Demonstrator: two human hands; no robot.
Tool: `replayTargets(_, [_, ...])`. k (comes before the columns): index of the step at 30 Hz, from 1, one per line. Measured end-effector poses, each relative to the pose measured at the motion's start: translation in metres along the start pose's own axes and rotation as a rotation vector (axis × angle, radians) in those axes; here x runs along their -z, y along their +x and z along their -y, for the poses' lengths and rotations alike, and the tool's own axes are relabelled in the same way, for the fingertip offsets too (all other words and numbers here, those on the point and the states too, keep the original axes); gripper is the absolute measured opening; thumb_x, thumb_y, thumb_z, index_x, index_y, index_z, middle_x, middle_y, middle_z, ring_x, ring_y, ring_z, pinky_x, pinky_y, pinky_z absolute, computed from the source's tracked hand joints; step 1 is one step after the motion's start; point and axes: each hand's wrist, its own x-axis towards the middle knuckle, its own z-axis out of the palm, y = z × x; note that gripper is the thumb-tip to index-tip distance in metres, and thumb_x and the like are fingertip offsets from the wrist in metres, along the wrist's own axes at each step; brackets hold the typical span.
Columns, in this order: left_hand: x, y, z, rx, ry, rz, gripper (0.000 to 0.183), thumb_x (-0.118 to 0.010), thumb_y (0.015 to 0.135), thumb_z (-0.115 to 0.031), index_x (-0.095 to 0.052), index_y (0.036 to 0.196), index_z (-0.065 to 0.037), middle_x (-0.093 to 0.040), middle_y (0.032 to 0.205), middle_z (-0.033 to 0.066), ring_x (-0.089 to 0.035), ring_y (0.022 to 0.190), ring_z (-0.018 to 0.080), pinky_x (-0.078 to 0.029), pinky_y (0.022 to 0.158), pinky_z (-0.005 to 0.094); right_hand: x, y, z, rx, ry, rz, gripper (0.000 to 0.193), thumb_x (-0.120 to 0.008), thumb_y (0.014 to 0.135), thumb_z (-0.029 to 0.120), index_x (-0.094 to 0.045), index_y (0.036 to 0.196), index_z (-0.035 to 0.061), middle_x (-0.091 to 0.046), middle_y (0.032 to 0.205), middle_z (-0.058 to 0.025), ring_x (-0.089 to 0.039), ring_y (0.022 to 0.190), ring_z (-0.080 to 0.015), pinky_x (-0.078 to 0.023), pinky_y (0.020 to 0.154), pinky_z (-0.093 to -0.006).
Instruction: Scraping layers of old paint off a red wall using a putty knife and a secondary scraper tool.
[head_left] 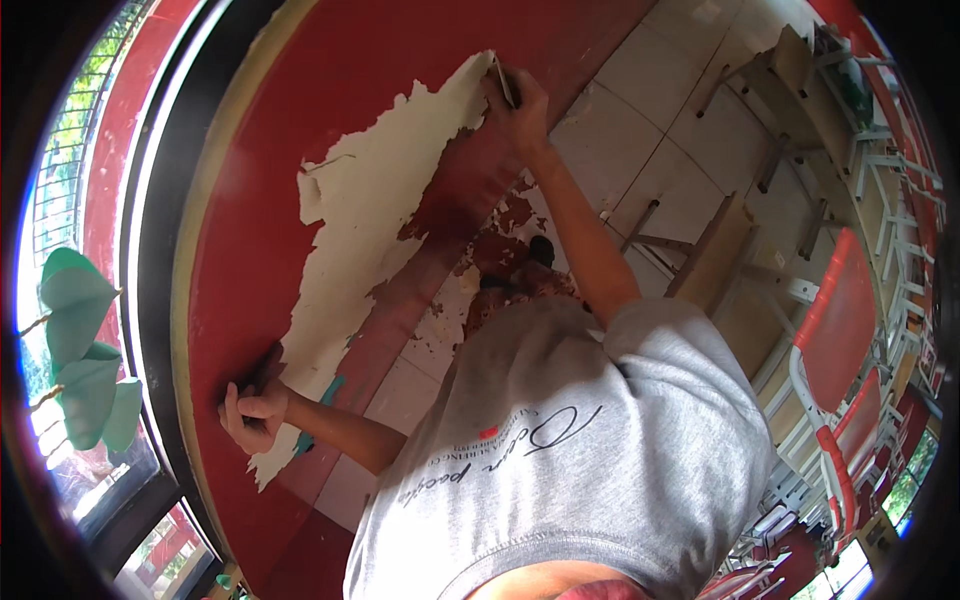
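Observation:
A red painted wall [250, 250] runs up beside me, with a long ragged bare patch [350, 215] where pale cream plaster shows. At the far end of this patch my right hand [522, 112] is closed around a thin flat scraper [504, 82], its edge at the torn paint. Much of the scraper is hidden by my fingers. My left hand [256, 412] is beside the wall near the patch's near end, fingers loosely curled and apart, nothing visible in them. A loose flap of paint [312, 185] curls off the patch's left border.
Paint flakes [515, 215] litter the tiled floor [640, 130] around my feet. Wooden desks [715, 250] and red-backed chairs [838, 320] crowd the right side. On the left are a dark window frame [150, 300] and green paper leaf shapes [78, 305].

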Motion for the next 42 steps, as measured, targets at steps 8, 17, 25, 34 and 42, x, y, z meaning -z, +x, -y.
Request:
replayTargets(8, [-0.006, 0.001, 0.001, -0.016, 0.043, -0.072, 0.045, -0.065, 0.089, -0.031, -0.063, 0.061, 0.006, -0.054, 0.045, 0.0068, -0.038, 0.032, 0.0102, -0.023, 0.031, 0.0232, 0.079, 0.03, 0.015, -0.005, -0.239, 0.48, 0.033, -0.069, 0.088, 0.021, -0.062, 0.106, -0.0059, -0.063, 0.087, -0.0199, -0.063, 0.07, -0.0286, -0.05, 0.067, -0.0381])
replayTargets(17, [0.011, -0.013, -0.044, 0.566, 0.167, 0.114, 0.031, -0.057, 0.091, -0.017, -0.064, 0.075, 0.008, -0.068, 0.072, 0.0137, -0.055, 0.051, 0.0147, -0.041, 0.042, 0.0262, 0.096, 0.127, 0.051, 0.202, -0.544, 1.139, 0.032, -0.062, 0.089, 0.015, -0.059, 0.114, -0.0044, -0.064, 0.086, -0.0264, -0.064, 0.082, -0.0417, -0.05, 0.071, -0.0448])
replayTargets(25, [-0.123, -0.094, -0.257, 1.87, -0.514, 0.879, 0.03, -0.062, 0.093, -0.02, -0.068, 0.116, -0.002, -0.07, 0.103, 0.0068, -0.062, 0.094, 0.0135, -0.048, 0.086, 0.0284, 0.073, 0.165, 0.051, 0.647, -0.568, 1.314, 0.02, -0.063, 0.089, 0.012, -0.063, 0.103, -0.0026, -0.065, 0.086, -0.0247, -0.064, 0.078, -0.0421, -0.052, 0.068, -0.0468])
replayTargets(34, [-0.272, -0.127, -0.383, 2.54, -1.114, 0.105, 0.051, -0.06, 0.093, -0.049, -0.06, 0.125, -0.008, -0.062, 0.111, -0.0007, -0.054, 0.092, 0.0114, -0.043, 0.075, 0.0261, 0.051, 0.187, 0.047, 0.718, -0.43, 1.599, 0.018, -0.062, 0.089, 0.01, -0.064, 0.101, -0.0032, -0.066, 0.085, -0.024, -0.066, 0.077, -0.0419, -0.053, 0.067, -0.0455])
replayTargets(42, [-0.3, -0.114, -0.398, 2.555, -1.094, -0.485, 0.057, -0.062, 0.091, -0.054, -0.055, 0.129, -0.012, -0.059, 0.115, -0.0018, -0.053, 0.103, 0.012, -0.042, 0.086, 0.0292, 0.041, 0.183, 0.062, 0.896, -0.437, 1.627, 0.018, -0.06, 0.09, 0.011, -0.059, 0.08, -0.0038, -0.06, 0.065, -0.023, -0.064, 0.063, -0.0404, -0.051, 0.058, -0.0476])
